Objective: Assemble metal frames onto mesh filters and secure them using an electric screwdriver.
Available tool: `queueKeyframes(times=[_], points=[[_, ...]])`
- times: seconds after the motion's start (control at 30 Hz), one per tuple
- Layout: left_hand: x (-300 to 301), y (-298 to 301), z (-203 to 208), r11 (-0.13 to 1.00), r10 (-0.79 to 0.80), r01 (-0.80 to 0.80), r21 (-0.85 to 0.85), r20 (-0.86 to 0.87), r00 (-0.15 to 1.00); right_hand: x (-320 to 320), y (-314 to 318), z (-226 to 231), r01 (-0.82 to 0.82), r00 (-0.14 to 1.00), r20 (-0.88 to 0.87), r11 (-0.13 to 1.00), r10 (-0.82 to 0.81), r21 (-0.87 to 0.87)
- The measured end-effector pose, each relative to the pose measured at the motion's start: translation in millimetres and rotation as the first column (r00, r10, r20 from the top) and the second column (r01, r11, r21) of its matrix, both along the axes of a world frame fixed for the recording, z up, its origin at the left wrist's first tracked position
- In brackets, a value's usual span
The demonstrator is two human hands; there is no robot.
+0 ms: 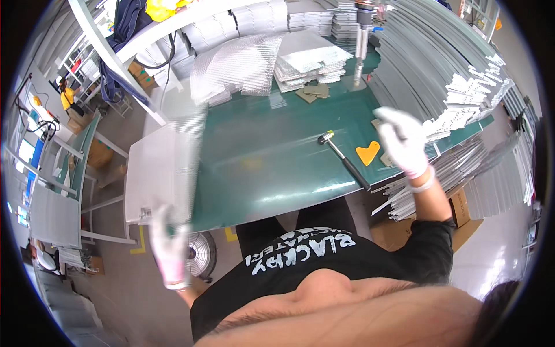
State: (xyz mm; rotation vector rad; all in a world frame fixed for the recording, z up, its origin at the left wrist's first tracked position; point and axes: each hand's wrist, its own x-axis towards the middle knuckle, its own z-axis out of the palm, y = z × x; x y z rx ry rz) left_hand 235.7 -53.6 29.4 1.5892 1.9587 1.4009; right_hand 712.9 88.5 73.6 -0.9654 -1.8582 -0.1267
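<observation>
My left hand (169, 247), in a white glove, is at the near corner of a flat pale panel (156, 173) at the table's left end. Motion smears its fingers and the panel's right side, so I cannot tell whether it grips the panel. My right hand (403, 141), also in a white glove, is raised over the table's right side, fingers loosely apart and nothing visible in them. Beside it lie a yellow scraper (367, 152) and a mallet (344, 161) with a black handle. A small grey-olive pad (386, 159) lies partly behind that hand.
Long grey strips (433, 63) are piled at the right. At the back stand stacked white panels (309, 55), bubble wrap (237, 63) and small olive pads (315, 91). A power screwdriver (362, 34) hangs above the green tabletop (260, 156). A floor fan (201, 254) stands below.
</observation>
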Motion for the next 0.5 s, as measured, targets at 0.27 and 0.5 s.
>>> queueKeyframes(times=[0.27,0.5], points=[[87,17,-53,0.845,-0.466,0.306,-0.439,-0.323,0.824,-110,185,-122,-0.186,0.981,-0.136,0.861,0.138,-0.474],[93,3,53,0.463,-0.411,0.280,0.841,-0.077,0.909,-176,340,-117,-0.386,0.826,-0.536,0.515,-0.177,-0.765]])
